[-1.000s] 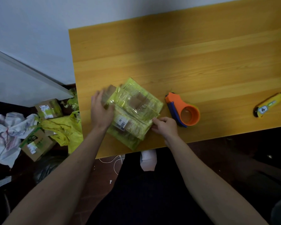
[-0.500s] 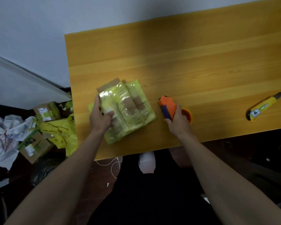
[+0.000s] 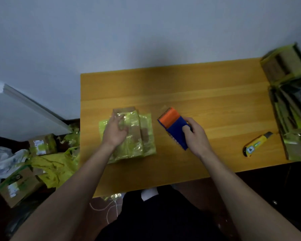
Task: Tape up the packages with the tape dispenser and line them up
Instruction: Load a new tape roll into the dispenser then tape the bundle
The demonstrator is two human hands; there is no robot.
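Package [image 3: 129, 134]: yellow-green wrap over brown cardboard, flat on the wooden surface [image 3: 207, 94], left of centre. Left hand [image 3: 114, 132]: rests on the package's left part, fingers loosely spread. Tape dispenser [image 3: 174, 126]: orange and blue, just right of the package. Right hand [image 3: 196, 136]: fingers curled round its blue handle. Utility knife [image 3: 256, 144]: yellow, near right. Further packages [image 3: 285, 66]: stacked at the right edge.

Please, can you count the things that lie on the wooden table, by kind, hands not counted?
Package under the left hand: 1, the package.
Tape dispenser, held by the right hand: 1.
Utility knife: 1.
Pile of packages at the right edge: 1 pile, number unclear.
Total: 4.
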